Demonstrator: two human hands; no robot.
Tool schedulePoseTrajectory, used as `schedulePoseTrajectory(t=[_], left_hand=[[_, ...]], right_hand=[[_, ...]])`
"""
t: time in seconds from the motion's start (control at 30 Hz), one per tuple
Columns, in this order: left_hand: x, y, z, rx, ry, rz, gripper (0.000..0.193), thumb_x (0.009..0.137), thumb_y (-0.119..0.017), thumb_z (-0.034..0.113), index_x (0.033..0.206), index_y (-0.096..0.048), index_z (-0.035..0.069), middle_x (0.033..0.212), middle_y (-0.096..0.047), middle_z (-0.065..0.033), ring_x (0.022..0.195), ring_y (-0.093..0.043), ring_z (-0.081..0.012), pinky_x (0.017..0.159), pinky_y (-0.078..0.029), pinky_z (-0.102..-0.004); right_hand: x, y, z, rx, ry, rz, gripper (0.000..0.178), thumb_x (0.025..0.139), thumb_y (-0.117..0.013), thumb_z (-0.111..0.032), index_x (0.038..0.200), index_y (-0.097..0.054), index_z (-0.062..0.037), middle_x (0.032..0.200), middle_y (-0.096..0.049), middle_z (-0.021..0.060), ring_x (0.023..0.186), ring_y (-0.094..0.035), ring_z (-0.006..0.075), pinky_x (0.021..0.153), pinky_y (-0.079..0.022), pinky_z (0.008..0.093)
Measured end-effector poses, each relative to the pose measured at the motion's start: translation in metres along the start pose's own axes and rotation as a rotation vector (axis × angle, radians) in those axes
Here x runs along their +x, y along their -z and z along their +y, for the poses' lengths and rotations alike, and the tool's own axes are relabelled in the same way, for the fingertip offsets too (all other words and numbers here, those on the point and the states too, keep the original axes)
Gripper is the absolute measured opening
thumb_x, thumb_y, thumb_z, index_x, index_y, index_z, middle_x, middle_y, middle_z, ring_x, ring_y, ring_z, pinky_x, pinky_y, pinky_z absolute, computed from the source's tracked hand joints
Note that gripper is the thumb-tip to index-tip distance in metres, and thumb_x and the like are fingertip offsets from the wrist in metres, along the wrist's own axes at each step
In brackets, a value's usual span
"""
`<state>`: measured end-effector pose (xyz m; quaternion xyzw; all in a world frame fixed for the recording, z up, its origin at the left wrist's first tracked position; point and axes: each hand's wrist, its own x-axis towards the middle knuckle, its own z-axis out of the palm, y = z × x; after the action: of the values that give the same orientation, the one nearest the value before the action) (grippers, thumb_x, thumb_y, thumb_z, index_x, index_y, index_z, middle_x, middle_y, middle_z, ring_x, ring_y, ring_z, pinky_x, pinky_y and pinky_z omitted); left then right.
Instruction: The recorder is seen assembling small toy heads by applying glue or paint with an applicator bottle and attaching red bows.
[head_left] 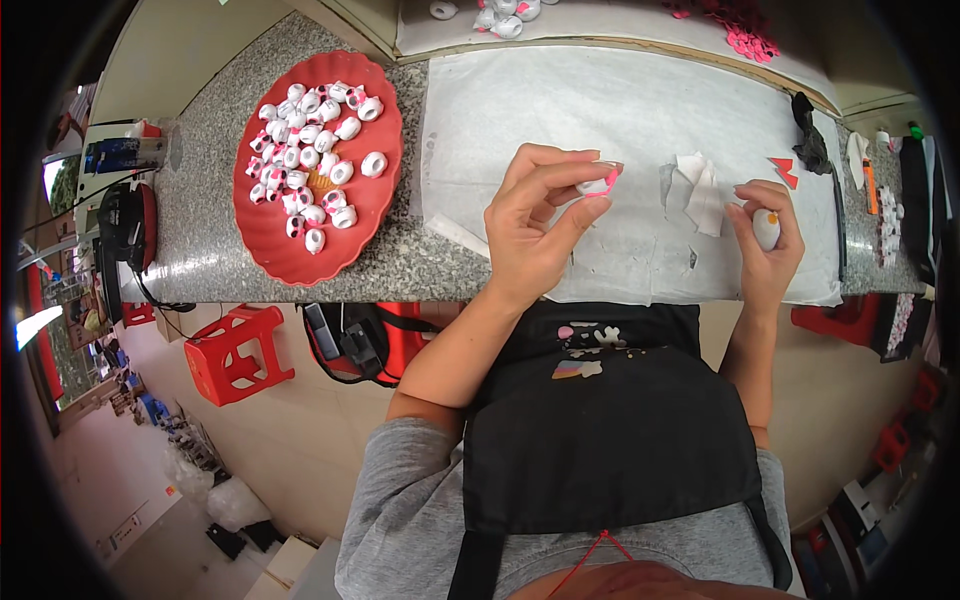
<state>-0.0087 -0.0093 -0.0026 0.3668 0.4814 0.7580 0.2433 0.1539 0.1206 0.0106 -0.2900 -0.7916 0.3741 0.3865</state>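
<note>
My left hand (535, 220) is raised over the white paper sheet (560, 95). Its thumb and fingers pinch a small white figurine head (596, 186) with pink parts, partly hidden by the fingertips. Farther right, my right hand (770, 250) curls around a small rounded white piece (766, 230) with an orange spot; I cannot make out its exact kind. Between the hands lies a crumpled white paper piece (698, 190), with a greyish patch at its left. The two hands are apart.
A red scalloped plate (375, 215) at the left bears many white-and-pink figurine heads (300, 150). A black crumpled bag (808, 132) and pink-red scraps (785, 172) lie at the right. More white pieces (505, 18) and pink pieces (745, 40) are on the back shelf. A red stool (235, 355) stands below left.
</note>
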Motion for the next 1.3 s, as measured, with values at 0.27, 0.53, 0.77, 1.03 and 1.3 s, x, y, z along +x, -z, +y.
schedulePoseTrajectory(t=[0.27, 0.53, 0.77, 1.03, 1.3], left_hand=[[0.002, 0.004, -0.002, -0.114, 0.043, -0.033, 0.021, 0.067, -0.056, -0.006, 0.088, -0.053, -0.003, 0.091, -0.045, -0.0088, 0.083, -0.051, -0.0158, 0.072, -0.044, -0.0239], [0.001, 0.006, -0.001, -0.134, 0.134, -0.019, 0.022, 0.068, -0.054, -0.003, 0.089, -0.051, -0.002, 0.089, -0.046, -0.0095, 0.082, -0.053, -0.0266, 0.075, -0.044, -0.0370], [0.006, 0.002, -0.001, -0.226, 0.047, -0.022, 0.026, 0.067, -0.055, -0.005, 0.092, -0.050, -0.002, 0.093, -0.045, -0.0102, 0.084, -0.053, -0.0277, 0.077, -0.043, -0.0359], [0.005, 0.003, 0.001, -0.232, 0.103, -0.031, 0.024, 0.069, -0.054, -0.003, 0.093, -0.049, 0.000, 0.105, -0.046, -0.0204, 0.091, -0.050, -0.0293, 0.079, -0.042, -0.0369], [0.005, 0.003, 0.001, -0.246, 0.104, -0.042, 0.029, 0.073, -0.050, -0.001, 0.102, -0.047, -0.001, 0.105, -0.046, -0.0212, 0.087, -0.053, -0.0237, 0.075, -0.045, -0.0338]], right_hand=[[-0.001, 0.002, 0.001, -0.001, -0.019, 0.002, 0.016, 0.063, -0.059, 0.005, 0.077, -0.054, -0.0002, 0.080, -0.050, 0.0048, 0.060, -0.042, 0.0089, 0.057, -0.035, 0.0192], [-0.002, 0.000, 0.001, 0.026, -0.048, -0.035, 0.016, 0.063, -0.056, 0.007, 0.077, -0.052, 0.0002, 0.080, -0.048, 0.0053, 0.062, -0.041, 0.0091, 0.063, -0.033, 0.0193], [-0.005, 0.000, 0.000, 0.030, -0.076, -0.025, 0.016, 0.063, -0.056, 0.006, 0.078, -0.052, 0.0003, 0.081, -0.049, 0.0055, 0.062, -0.042, 0.0090, 0.063, -0.034, 0.0193], [-0.007, -0.001, 0.005, 0.031, -0.064, -0.026, 0.016, 0.063, -0.056, 0.006, 0.078, -0.052, 0.0005, 0.082, -0.049, 0.0060, 0.062, -0.043, 0.0094, 0.062, -0.035, 0.0194], [-0.004, -0.008, -0.004, 0.061, -0.047, -0.025, 0.017, 0.063, -0.055, 0.006, 0.079, -0.052, 0.0011, 0.082, -0.049, 0.0061, 0.062, -0.043, 0.0089, 0.060, -0.035, 0.0187]])
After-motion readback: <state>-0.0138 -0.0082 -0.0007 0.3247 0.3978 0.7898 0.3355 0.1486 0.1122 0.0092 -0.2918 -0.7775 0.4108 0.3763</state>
